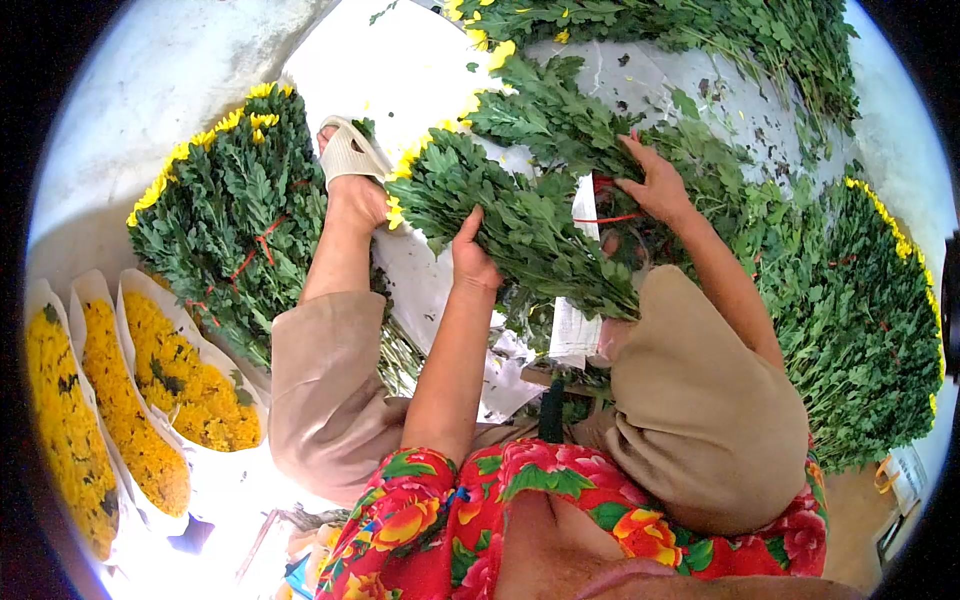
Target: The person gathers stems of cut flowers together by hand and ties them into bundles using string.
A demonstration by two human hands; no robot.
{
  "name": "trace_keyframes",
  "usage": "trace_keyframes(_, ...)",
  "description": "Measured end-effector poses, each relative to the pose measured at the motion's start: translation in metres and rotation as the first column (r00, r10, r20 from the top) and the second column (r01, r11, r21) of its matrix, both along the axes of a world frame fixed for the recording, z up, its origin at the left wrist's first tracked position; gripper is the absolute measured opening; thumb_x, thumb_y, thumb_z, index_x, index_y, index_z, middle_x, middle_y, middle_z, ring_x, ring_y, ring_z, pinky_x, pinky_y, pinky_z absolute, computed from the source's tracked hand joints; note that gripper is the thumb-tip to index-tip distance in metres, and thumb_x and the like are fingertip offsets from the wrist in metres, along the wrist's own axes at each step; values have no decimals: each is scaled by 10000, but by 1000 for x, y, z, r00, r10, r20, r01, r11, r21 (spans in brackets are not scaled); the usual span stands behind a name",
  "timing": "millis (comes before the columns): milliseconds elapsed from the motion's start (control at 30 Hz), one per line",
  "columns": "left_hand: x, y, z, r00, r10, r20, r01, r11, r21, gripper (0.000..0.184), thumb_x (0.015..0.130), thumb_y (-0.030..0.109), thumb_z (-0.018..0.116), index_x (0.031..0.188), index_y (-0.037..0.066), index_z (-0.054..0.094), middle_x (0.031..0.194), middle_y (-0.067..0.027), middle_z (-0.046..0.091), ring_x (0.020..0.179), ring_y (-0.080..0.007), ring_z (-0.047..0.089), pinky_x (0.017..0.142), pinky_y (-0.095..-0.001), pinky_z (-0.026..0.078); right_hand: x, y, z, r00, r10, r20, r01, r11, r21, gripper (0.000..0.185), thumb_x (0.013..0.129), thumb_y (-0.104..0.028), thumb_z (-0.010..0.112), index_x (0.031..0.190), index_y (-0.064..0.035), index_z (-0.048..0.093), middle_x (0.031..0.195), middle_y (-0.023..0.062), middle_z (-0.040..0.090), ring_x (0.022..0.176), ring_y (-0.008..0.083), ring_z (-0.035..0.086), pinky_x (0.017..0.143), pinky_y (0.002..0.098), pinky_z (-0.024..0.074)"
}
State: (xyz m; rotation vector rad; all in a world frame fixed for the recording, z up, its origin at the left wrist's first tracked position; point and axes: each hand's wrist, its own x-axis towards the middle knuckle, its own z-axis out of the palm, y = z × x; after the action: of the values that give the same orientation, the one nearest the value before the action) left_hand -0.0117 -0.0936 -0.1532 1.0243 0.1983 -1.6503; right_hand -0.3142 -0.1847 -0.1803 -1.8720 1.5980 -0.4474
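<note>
My left hand [475,262] is closed round a leafy bunch of yellow chrysanthemums [510,220], thumb on top and other fingers hidden beneath. The flower heads point up and left; the stems run down toward my right knee. My right hand [655,183] is at the stem end of a second spray of chrysanthemums [560,115], with thumb and fingers on either side of the leafy stems. Its fingertips are partly hidden in the leaves. A thin red tie [608,219] stretches below this hand, beside a white strip [575,335] between my legs.
Large red-tied chrysanthemum bundles [240,200] lie at the left, with another stack [860,320] at the right. More loose stems [700,25] spread at the top. Paper-wrapped yellow bunches [190,365] stand at lower left. My sandalled foot [352,155] rests on the pale sheet [420,285].
</note>
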Motion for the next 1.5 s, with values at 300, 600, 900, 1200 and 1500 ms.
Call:
trace_keyframes(300,0,1,-4,996,8,-93,-6,1000,24,402,946,274,551,1254,17,567,1224,-140,632,1105,-319,611,989,-479,473,-17,-5,17,900,-177,398,143,983,115,483,846,-33,618,1326,-53,556,1252,83,620,1146,145,543,996,302,411)
trace_keyframes(600,1,-1,-7,1000,-8,-29,8,1000,6,400,943,305,544,1241,41,581,1205,-127,643,1066,-320,622,944,-482,494,19,-30,-13,987,-8,161,-15,990,143,488,876,-160,674,1349,-122,562,1330,118,592,1183,226,552,1023,351,404)
trace_keyframes(900,0,0,-7,998,24,-65,-23,1000,11,398,928,259,564,1246,20,575,1205,-144,640,1084,-325,621,974,-481,487,1,-19,1,977,-102,185,122,987,-104,366,888,-116,630,1254,-130,633,1071,147,668,1011,293,634,900,378,478)
trace_keyframes(1200,-5,-1,-18,997,19,-73,-17,1000,20,404,942,305,546,1247,40,580,1214,-127,640,1084,-311,615,962,-469,490,27,11,3,942,145,-301,-181,979,-96,700,818,-93,669,1454,-164,385,1173,147,553,1091,356,541,915,420,451)
trace_keyframes(1500,-2,-17,-4,994,-23,-109,11,994,-105,459,949,383,572,1284,69,564,1264,-112,616,1133,-302,596,999,-470,468,8,21,97,992,87,94,-68,980,-190,644,780,39,632,1384,-136,493,1170,176,582,1021,369,596,894,373,481)
